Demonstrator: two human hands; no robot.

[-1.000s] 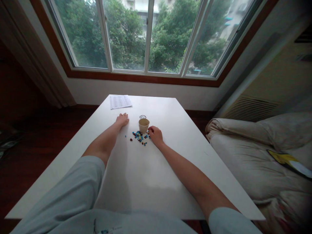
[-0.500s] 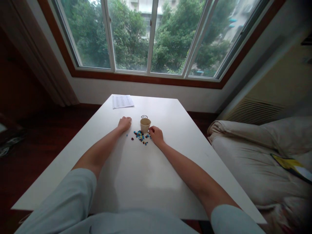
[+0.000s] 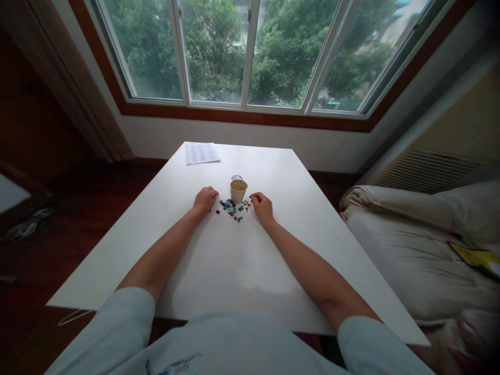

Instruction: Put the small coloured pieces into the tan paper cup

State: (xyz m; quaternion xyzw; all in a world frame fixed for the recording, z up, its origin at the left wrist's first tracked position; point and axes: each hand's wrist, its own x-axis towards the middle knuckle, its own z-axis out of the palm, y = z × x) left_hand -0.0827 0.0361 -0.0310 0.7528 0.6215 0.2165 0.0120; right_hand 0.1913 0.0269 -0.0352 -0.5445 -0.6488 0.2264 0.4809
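Note:
A small tan paper cup (image 3: 238, 190) stands upright on the white table (image 3: 234, 260). Just in front of it lies a scatter of several tiny coloured pieces (image 3: 233, 207), blue, red and dark. My left hand (image 3: 204, 200) rests on the table at the left edge of the scatter, fingers curled under. My right hand (image 3: 262, 206) rests at the right edge of the scatter, fingers curled with the tips near the pieces. What either hand holds, if anything, is too small to see.
A printed sheet of paper (image 3: 202, 153) lies at the table's far left corner. A small dark ring-like object (image 3: 236, 178) sits behind the cup. A cushioned sofa (image 3: 422, 250) stands to the right, with a yellow item (image 3: 474, 257) on it. Windows run along the far wall.
My left hand has moved in from the far left, closed its fingers and now sits beside the pieces. My right hand stays near the cup. The camera has tilted a little.

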